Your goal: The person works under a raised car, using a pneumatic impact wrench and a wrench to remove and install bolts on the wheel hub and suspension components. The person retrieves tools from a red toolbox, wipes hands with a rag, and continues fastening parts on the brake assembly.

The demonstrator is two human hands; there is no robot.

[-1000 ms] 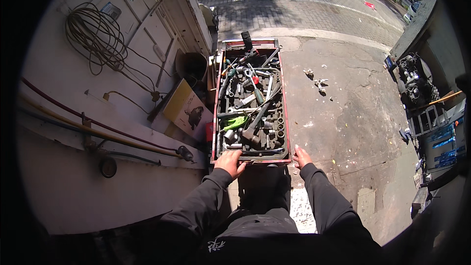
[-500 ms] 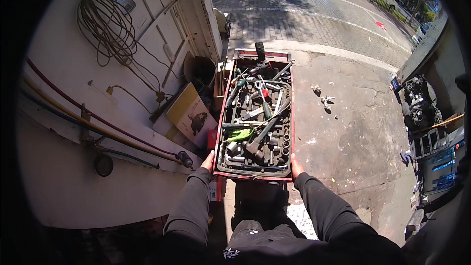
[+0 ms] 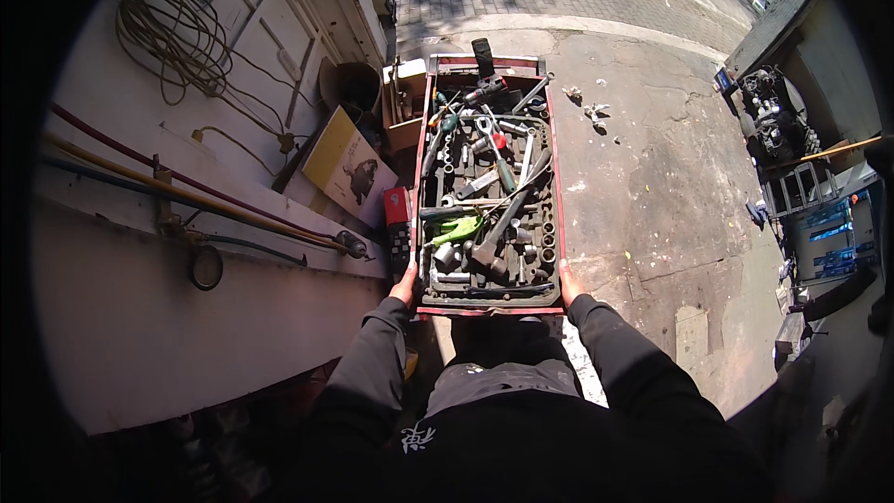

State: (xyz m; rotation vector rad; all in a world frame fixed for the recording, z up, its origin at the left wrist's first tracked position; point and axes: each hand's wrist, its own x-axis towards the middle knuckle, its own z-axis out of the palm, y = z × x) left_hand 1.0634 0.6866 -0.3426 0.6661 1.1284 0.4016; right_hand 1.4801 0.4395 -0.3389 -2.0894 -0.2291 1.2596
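Note:
Between my hands is a long red-sided tool tray (image 3: 556,172), its dark liner crowded with tools. My left hand (image 3: 403,287) grips its near left side, and my right hand (image 3: 570,283) the near right side; the fingers under both sides are hidden. A hammer (image 3: 489,255) lies slantwise near the front, beside a lime-green item (image 3: 456,230) of unclear kind. Sockets (image 3: 548,240) line the right edge. A green-handled ratchet (image 3: 504,172) rests mid-tray, and a black power drill (image 3: 483,86) at the far end. What supports the tray underneath cannot be seen.
Along the left wall run hoses (image 3: 270,224) with a gauge (image 3: 206,266), below a coiled cable (image 3: 168,33). A leaning board (image 3: 346,163) and a red box (image 3: 398,207) stand close to the tray's left. White debris (image 3: 596,114) dots the concrete; machine parts (image 3: 773,112) sit far right.
The view has tilted lower, showing less street. Tray and hands appear higher in the picture, and the floor debris now shows nearer the tray's far right corner. Both hands keep their grip.

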